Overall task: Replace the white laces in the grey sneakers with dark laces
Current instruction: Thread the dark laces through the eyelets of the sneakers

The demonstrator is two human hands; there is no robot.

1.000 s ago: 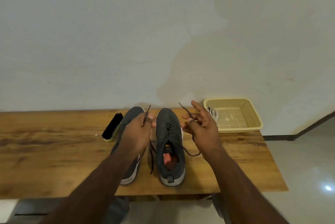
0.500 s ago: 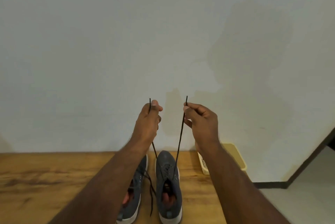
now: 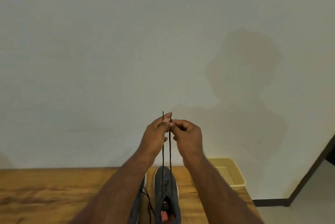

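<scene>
The left hand (image 3: 155,133) is pinching one end of the dark lace (image 3: 170,151) and the right hand (image 3: 188,133) is pinching the other, both raised at 12 o'clock from the right sneaker (image 3: 166,193), which is standing on the table (image 3: 45,193). The two strands are running down, close and almost parallel, into its eyelets. To do this well, the person should be comparing the tips at equal tension, and pulling straight up so the sneaker is not tipping.

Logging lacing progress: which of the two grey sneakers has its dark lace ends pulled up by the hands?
The right sneaker: both lace ends rise taut from it. The left sneaker, mostly behind the forearm, has its lace lying slack.
</scene>
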